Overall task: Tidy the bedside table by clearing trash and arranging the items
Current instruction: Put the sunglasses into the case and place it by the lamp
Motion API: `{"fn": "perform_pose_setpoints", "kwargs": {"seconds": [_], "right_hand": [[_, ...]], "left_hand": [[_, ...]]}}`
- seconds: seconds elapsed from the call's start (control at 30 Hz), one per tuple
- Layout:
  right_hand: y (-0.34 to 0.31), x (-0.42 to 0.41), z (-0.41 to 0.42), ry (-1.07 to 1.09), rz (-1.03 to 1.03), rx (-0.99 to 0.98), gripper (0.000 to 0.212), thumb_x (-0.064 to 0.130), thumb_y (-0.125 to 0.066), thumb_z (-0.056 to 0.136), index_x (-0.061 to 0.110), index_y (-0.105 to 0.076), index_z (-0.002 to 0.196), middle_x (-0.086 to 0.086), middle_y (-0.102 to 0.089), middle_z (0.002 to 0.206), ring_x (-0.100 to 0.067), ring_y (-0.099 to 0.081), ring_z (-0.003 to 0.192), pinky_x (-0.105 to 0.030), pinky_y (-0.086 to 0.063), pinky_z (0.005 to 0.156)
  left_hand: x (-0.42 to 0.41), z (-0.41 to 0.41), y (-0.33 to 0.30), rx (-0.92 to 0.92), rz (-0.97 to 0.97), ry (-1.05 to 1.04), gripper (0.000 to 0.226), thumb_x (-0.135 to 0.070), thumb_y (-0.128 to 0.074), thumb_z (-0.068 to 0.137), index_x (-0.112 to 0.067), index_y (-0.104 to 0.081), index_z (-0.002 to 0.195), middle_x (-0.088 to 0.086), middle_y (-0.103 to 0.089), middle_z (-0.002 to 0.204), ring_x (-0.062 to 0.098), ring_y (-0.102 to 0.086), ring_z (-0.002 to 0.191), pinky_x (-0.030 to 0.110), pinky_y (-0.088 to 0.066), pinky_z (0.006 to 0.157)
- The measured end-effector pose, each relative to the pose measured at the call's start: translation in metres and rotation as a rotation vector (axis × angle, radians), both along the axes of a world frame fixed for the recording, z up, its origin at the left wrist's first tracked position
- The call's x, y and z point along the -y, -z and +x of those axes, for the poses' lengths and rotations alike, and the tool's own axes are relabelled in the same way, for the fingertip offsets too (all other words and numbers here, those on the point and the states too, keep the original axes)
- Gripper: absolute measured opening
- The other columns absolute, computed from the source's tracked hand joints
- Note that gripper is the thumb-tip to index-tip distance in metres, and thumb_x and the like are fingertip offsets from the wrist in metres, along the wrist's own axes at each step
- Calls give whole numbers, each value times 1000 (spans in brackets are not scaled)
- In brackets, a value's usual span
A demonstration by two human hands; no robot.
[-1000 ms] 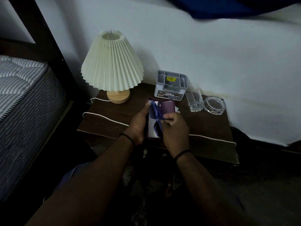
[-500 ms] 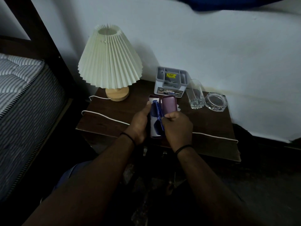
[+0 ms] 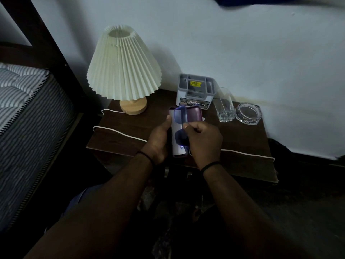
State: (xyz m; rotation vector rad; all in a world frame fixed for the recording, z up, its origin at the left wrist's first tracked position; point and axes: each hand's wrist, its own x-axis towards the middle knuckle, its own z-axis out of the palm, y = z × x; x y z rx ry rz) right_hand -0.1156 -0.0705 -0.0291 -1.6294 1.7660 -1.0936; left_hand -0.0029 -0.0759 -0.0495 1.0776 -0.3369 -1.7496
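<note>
Grip: left hand [image 3: 158,140] grasps the open purple oval glasses case [image 3: 180,131] at its left edge; right hand [image 3: 204,140] pinches the blue-lensed plastic glasses [image 3: 180,116] over the case.
Place: case at the near middle of the dark wooden bedside table [image 3: 242,143].
Writing: grey plastic organiser box [image 3: 196,91] reads "OPEL", with a yellow sticker I cannot read.
Pose: both wrists wear black bands.
</note>
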Motion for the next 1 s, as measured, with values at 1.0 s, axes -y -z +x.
{"fn": "perform_pose_setpoints", "kwargs": {"seconds": [1.0], "right_hand": [[2, 1, -7, -95, 22, -262, 17, 38, -66, 86, 23, -71, 89, 3, -73, 90, -18, -68, 85, -34, -54, 76]], "left_hand": [[5, 0, 16, -68, -48, 15, 53, -50, -35, 101, -8, -61, 123, 16, -70, 109, 29, -70, 91, 40, -59, 79]]}}
